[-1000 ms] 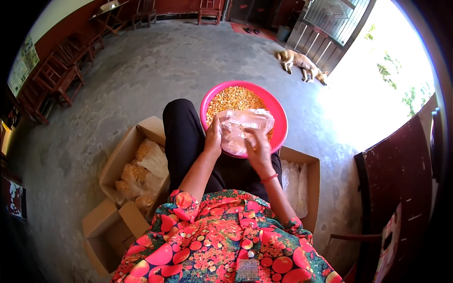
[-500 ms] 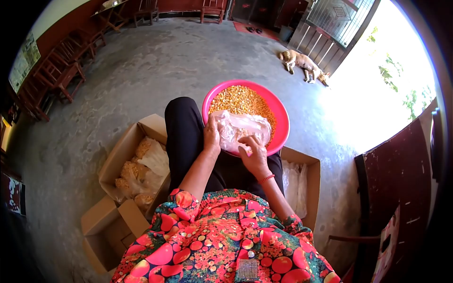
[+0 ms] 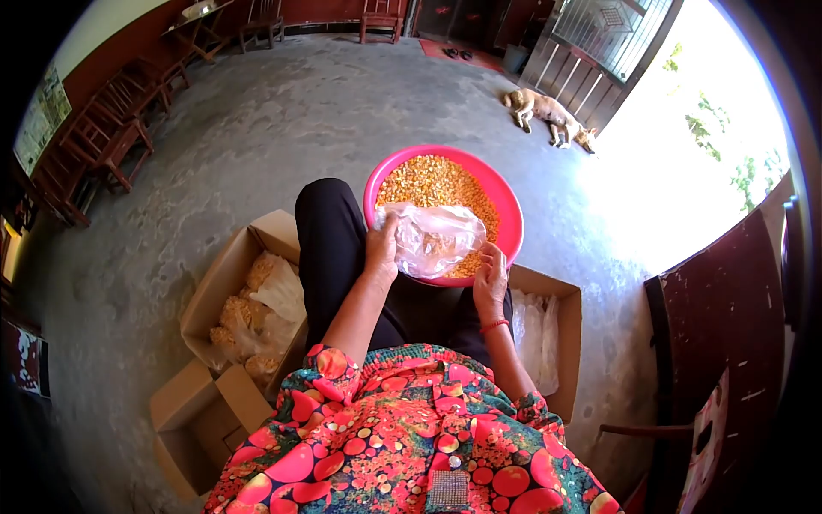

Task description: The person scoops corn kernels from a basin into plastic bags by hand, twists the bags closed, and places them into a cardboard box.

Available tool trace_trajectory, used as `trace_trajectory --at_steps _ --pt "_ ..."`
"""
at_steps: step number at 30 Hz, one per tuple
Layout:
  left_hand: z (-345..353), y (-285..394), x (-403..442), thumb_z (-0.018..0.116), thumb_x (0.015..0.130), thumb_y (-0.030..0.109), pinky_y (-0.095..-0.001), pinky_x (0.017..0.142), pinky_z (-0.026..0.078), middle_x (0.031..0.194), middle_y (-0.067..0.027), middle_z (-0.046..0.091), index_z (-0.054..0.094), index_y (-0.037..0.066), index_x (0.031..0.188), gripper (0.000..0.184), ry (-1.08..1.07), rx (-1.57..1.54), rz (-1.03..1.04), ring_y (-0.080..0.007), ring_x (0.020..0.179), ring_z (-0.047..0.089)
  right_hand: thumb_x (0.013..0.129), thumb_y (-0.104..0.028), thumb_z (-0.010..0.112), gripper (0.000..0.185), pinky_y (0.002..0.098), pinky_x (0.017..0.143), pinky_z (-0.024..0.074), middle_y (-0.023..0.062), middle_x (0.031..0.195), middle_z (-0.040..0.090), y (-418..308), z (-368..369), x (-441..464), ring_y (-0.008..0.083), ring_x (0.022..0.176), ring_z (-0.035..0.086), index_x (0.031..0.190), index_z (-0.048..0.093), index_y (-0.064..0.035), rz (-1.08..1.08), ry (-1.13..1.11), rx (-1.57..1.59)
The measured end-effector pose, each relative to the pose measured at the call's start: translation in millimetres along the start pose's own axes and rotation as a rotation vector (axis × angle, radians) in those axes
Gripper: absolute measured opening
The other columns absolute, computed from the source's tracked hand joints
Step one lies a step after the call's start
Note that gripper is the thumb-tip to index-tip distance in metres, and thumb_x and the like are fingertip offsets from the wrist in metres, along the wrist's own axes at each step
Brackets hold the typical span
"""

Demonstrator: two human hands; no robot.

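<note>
A pink basin [image 3: 511, 210] holds loose yellow-orange kernels [image 3: 432, 178] and rests by my knees. Over its near left part lies a clear plastic bag [image 3: 437, 240] with some contents showing through. My left hand [image 3: 382, 248] grips the bag's left edge, thumb on top. At the bag's lower right edge is my right hand [image 3: 491, 278], its fingers bent together near the basin's rim; whether they pinch the bag or something small is too fine to make out.
An open carton [image 3: 201, 300] with bags of kernels [image 3: 244, 317] stands left of my legs, beside another carton [image 3: 184, 398]. On the right, a carton [image 3: 567, 343] holds plastic bags [image 3: 535, 338]. A dog [image 3: 548, 111] lies near the door. Wooden chairs [image 3: 107, 146] line the left wall.
My right hand has moved off the middle of the bag to its right edge. The bag now looks flatter and more spread out, with my left hand still on it.
</note>
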State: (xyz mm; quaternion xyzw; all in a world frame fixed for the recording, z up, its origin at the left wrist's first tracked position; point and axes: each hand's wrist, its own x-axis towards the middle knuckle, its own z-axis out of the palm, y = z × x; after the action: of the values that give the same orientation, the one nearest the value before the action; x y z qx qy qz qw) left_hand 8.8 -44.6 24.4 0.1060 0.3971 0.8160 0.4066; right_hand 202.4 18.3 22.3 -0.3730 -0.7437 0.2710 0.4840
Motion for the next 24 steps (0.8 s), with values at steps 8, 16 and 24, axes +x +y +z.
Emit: trace_trajectory --at_steps 8,16,24 --pt "7 19 1 0.055 0.082 0.042 -0.0176 0.038 0.031 0.057 0.0059 0.044 0.049 0.015 0.072 0.03 0.181 -0.229 -0.027 -0.0058 0.042 0.041 0.061 -0.023 0.061 0.042 0.0404 0.073 0.0445 0.014 0.085 0.06 -19 9 -3 0.0309 0.083 0.057 0.1 0.057 -0.0078 -0.438 -0.721 -0.31" --pt "-2 11 13 0.06 0.08 0.04 -0.0164 0.043 0.038 0.067 0.0052 0.049 0.052 0.015 0.087 0.027 0.062 -0.306 -0.082 -0.0053 0.047 0.045 0.067 -0.01 0.054 0.012 0.0435 0.062 0.046 0.0142 0.073 0.06 -15 33 -9 0.0324 0.072 0.059 0.079 0.055 -0.0089 -0.29 -0.738 -0.533" --pt "1 16 9 0.06 0.08 0.037 -0.0165 0.041 0.036 0.068 0.0048 0.05 0.054 0.015 0.087 0.024 0.06 -0.244 -0.087 -0.0049 0.046 0.043 0.072 -0.006 0.047 0.011 0.0413 0.06 0.0474 0.0136 0.073 0.06 -13 34 -9 0.0312 0.071 0.06 0.076 0.057 -0.0094 -0.304 -0.724 -0.591"
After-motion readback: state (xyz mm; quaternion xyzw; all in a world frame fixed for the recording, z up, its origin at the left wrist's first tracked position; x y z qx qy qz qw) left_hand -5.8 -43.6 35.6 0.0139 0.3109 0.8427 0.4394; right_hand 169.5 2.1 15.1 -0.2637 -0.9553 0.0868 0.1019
